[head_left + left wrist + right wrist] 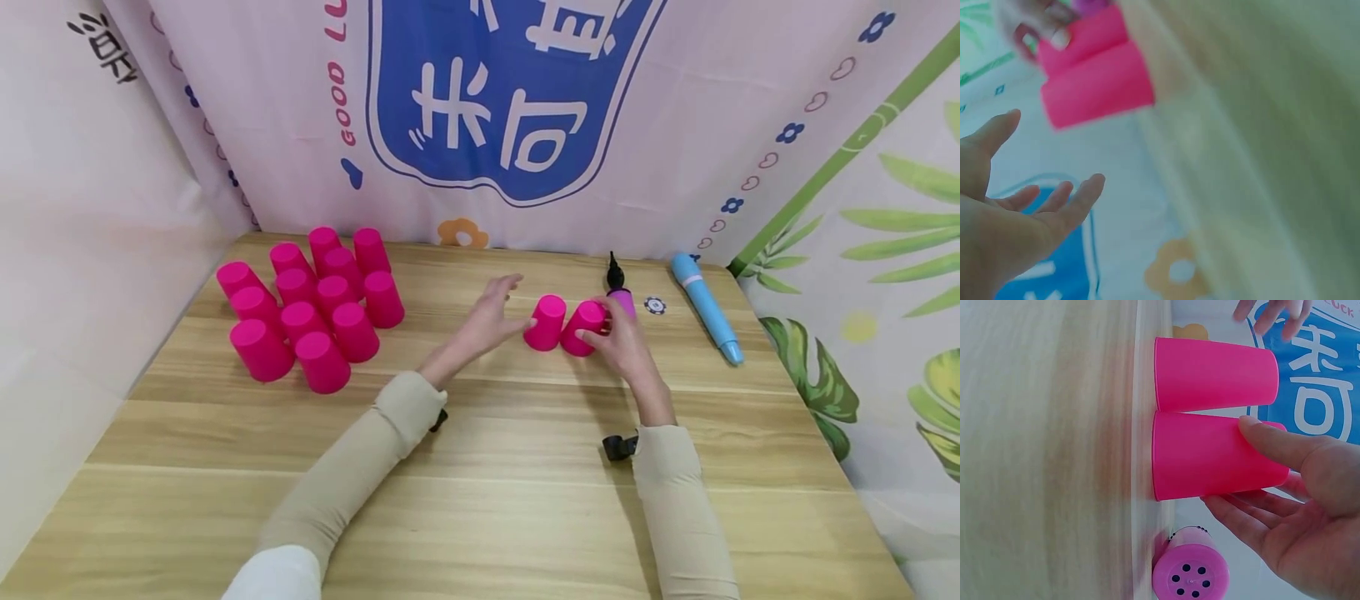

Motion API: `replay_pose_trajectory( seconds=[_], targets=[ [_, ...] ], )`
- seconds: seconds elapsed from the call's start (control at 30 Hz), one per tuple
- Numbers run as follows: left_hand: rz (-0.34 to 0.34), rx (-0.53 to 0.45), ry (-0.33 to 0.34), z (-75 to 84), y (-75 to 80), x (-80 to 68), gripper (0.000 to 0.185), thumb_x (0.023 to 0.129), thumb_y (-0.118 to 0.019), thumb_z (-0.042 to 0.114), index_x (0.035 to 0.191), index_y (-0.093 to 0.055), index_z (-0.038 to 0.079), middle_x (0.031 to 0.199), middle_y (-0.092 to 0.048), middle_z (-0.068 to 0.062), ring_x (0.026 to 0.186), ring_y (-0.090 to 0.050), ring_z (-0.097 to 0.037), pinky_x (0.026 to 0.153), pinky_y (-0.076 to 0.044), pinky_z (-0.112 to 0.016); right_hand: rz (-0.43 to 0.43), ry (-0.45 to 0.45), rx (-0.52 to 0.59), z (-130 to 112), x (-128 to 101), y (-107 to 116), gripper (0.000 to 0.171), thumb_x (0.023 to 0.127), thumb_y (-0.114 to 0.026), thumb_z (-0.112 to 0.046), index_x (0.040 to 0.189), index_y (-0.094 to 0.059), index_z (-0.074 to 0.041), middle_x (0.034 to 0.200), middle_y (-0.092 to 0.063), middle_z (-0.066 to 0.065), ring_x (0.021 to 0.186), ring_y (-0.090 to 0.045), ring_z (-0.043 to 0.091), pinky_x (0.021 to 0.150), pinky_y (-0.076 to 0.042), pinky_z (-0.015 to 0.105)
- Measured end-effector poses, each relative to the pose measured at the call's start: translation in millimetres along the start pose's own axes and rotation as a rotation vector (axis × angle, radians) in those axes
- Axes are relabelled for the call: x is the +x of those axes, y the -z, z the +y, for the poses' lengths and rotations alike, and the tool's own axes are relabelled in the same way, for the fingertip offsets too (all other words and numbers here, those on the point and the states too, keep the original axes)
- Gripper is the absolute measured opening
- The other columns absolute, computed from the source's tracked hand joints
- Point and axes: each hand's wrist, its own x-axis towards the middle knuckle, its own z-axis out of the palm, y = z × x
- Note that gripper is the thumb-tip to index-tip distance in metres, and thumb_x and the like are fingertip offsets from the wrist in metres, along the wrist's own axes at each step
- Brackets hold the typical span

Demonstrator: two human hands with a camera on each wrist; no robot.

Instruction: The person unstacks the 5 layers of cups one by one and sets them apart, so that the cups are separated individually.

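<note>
Two pink plastic cups stand upside down side by side near the back of the wooden table. My right hand (621, 340) holds the right cup (1210, 456) between thumb and fingers, and the cup leans slightly toward its neighbour. The left cup (1216, 375) sits right up against it at the base. To the left of this pair, my left hand (487, 321) is spread with its fingers extended and nothing in it. In the left wrist view, the left hand (1022, 219) shows a gap between its fingers and the cups.
At the table's left stands a group of upside-down pink cups (326, 362) in rows. Behind my right hand lies a purple hand pump (621, 300) with a black nozzle. A round chip (655, 306) and a light blue pen-shaped object (707, 307) lie farther right. A printed cloth (300, 167) hangs behind.
</note>
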Motion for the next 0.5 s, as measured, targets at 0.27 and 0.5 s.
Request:
replay_pose_trajectory(
  seconds=[0.27,0.5],
  targets=[
    [-0.021,0.069,0.102,-3.5,-41.3,14.7,0.074,0.085,-0.074,0.026,0.145,-0.035,0.006,0.135,-0.047,-0.015,0.123,-0.049,-0.028,0.098,-0.046,-0.041,0.002,-0.007,-0.007,0.4,0.4,-1.2,0.058,0.087,-0.071,-0.010,0.136,-0.042,0.001,0.122,-0.053,0.022,0.110,-0.056,0.038,0.093,-0.049,0.048],
    [0.019,0.131,0.148,2.3,-52.3,18.2,0.063,0.086,-0.073,0.027,0.138,-0.042,0.006,0.127,-0.052,-0.011,0.113,-0.054,-0.025,0.091,-0.050,-0.038,-0.001,-0.005,-0.009,0.1,0.8,-1.2,0.058,0.087,-0.071,-0.009,0.136,-0.042,0.001,0.123,-0.053,0.023,0.111,-0.056,0.038,0.093,-0.049,0.048]
  ],
)
